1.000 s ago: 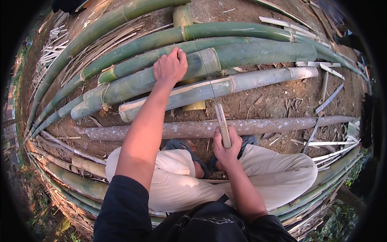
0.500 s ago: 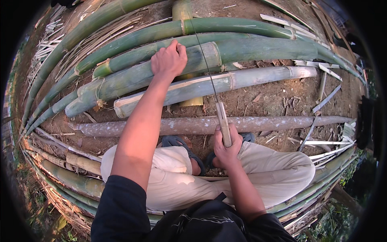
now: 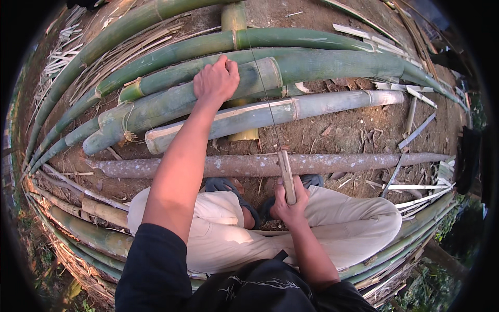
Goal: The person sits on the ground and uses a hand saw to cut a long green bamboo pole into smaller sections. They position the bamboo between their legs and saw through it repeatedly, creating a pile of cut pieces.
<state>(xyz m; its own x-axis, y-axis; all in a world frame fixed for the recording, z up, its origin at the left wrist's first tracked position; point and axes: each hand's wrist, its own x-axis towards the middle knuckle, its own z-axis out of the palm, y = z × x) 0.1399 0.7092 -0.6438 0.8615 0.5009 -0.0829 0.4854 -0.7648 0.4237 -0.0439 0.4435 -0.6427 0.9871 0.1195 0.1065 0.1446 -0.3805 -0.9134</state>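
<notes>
My left hand (image 3: 217, 79) is closed over the top of a thick green bamboo pole (image 3: 171, 106), its fingers curled and pressed on the surface. In my right hand (image 3: 291, 204), held low between my knees, is the wooden handle of a hand saw (image 3: 287, 177). Its long thin blade shows edge-on and slants up and away across the pole, just left of a pale joint ring. Whether the blade has cut into the pole cannot be told. Nearer to me lies a pale grey-green bamboo pole (image 3: 265, 114) with a long light strip along its top.
A crosswise bamboo piece (image 3: 242, 134) lies beneath the poles. A spotted brown log (image 3: 234, 166) runs in front of my feet. More long green bamboo (image 3: 182, 48) lies beyond, with split strips (image 3: 135, 47) at the far left. Other bamboo poles (image 3: 93, 232) lie along my left side.
The saw and my right hand have drawn back slightly toward me. My left hand has stayed on the same pole; the whole view has shifted slightly.
</notes>
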